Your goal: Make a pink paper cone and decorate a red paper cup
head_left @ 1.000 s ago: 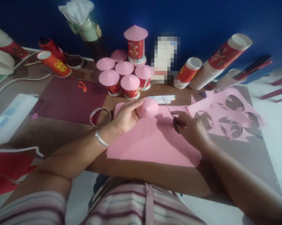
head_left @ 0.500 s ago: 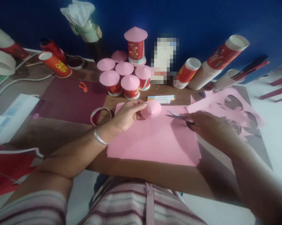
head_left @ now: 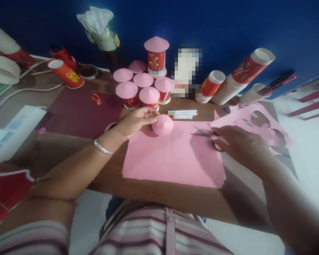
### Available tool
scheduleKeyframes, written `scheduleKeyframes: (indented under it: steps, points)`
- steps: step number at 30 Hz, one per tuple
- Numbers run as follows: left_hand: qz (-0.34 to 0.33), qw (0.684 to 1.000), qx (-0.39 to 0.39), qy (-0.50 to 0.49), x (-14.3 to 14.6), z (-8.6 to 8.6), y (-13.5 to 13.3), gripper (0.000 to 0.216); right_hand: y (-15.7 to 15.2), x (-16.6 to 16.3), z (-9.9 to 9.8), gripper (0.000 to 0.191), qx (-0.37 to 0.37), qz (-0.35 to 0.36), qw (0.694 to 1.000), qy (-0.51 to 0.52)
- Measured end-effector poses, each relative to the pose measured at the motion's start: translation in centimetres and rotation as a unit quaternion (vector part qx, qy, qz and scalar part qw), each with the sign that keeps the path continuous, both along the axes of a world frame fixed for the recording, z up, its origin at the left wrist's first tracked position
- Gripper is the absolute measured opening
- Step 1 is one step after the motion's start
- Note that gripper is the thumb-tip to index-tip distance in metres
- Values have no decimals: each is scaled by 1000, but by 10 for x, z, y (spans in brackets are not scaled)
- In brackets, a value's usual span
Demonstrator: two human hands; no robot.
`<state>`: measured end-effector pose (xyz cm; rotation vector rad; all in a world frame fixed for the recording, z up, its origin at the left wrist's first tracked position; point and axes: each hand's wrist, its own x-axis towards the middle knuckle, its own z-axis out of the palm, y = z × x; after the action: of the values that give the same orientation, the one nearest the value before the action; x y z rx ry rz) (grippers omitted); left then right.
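Plain pink cone (head_left: pixel 163 125), pink sheets (head_left: pixel 172 156), blue wall (head_left: pixel 228 32), striped shirt (head_left: pixel 140 233), red cup (head_left: pixel 156 62), apparently flower-patterned

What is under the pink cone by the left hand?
Pink paper shows along the lower edge of the cone. What lies directly beneath is covered and cannot be seen.

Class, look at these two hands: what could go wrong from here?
The scissors at the right hand have their blades apart over the pink sheets, so they might nick the paper. The left hand has fingers at the edge of the pink cone; squeezing hard could crease it. A cone-topped cup behind that hand might get knocked.
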<state>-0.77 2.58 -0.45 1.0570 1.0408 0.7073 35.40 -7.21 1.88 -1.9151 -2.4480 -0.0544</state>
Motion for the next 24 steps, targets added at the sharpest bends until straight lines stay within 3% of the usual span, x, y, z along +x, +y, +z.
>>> scheduleKeyframes:
  steps: [3,5,6,9,11,13,15,18,24]
  points:
    - [32,999,-19,1,-13,5,-3,41,3,-21,0,31,16,31,996,76]
    - [37,999,-32,-18,-17,6,-8,41,7,-42,-3,32,-15,41,975,218]
    - [35,998,-38,-30,-18,6,-11,43,11,-54,-5,37,-49,25,949,310]
    - [19,995,-58,-77,-13,7,-20,47,23,-92,-13,55,-171,-6,814,555]
    - [7,992,-65,-106,-8,9,-26,47,30,-114,-18,62,-240,-14,718,653]
    - [-6,989,-76,-125,-4,11,-31,48,35,-130,-22,63,-280,-28,645,710]
    - [-7,985,-89,-146,-2,13,-35,48,37,-140,-23,61,-301,-41,596,743]
    - [-10,982,-96,-162,0,13,-38,48,37,-146,-23,60,-311,-61,568,760]
    - [-3,983,-88,-163,3,9,-40,52,35,-149,-22,60,-308,-75,559,767]
